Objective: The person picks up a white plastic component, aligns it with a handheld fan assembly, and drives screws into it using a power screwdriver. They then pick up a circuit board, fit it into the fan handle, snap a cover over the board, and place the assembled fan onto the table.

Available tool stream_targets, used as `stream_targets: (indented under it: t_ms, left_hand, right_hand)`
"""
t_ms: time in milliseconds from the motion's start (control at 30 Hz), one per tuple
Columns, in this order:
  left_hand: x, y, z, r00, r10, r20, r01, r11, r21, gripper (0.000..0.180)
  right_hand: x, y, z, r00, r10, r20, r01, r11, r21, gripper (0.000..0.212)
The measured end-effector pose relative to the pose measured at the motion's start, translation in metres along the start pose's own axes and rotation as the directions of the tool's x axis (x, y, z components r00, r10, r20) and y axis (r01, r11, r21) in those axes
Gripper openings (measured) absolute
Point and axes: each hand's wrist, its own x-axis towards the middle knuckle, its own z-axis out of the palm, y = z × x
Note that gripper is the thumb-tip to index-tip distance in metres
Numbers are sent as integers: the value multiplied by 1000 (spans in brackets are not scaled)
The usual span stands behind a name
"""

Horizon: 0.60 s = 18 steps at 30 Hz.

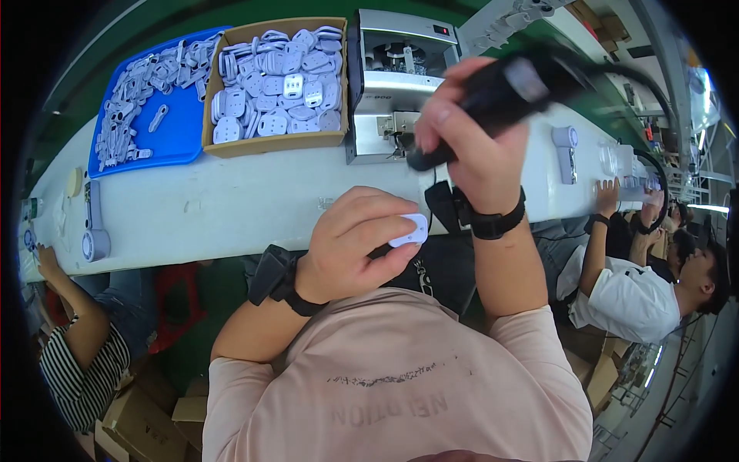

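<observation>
Pinching 1 white piece (pixel 416 230) by the bench's (pixel 254 200) edge, the left hand (pixel 358 239) sits below the right hand (pixel 485 150), which grips a black tool (pixel 516 88). This piece seems unfinished; the pile (pixel 277 85) in the box (pixel 275 145) may be done or left.

- We count two bare hands of the wearer: one left hand (pixel 362 235), one right hand (pixel 485 150).
- We see one black cylindrical corded hand tool (pixel 500 96).
- We find one pale lilac rounded plastic piece (pixel 416 228) in the fingers.
- We count one shallow blue plastic tray (pixel 175 140); its small pale grey elongated plastic parts (pixel 119 115) overlap — too many for us to number.
- We count one open brown cardboard box (pixel 277 146); its pale lilac rounded-square plastic parts (pixel 271 123) are likewise uncountable.
- We see one silver boxy metal machine (pixel 408 83).
- We count two black wrist straps with boxy units: a left strap (pixel 272 277), a right strap (pixel 500 223).
</observation>
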Motion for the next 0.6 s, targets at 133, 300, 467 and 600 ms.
stream_targets:
  t_ms: [133,300,467,600]
  left_hand:
    - [5,0,-2,994,-106,9,106,993,-42,44]
    - [3,-1,-4,993,-114,34,115,993,-22,43]
    - [8,0,1,992,-119,39,120,993,-20,43]
    - [9,4,1,989,-149,7,149,989,-20,39]
  right_hand:
    - [-18,-12,0,985,133,-111,-126,990,65,46]
    - [-19,-79,-8,978,-199,-55,207,940,270,49]
    - [-19,-106,-14,900,-317,299,227,926,301,48]
    - [-23,-89,-3,897,-315,310,229,931,283,50]
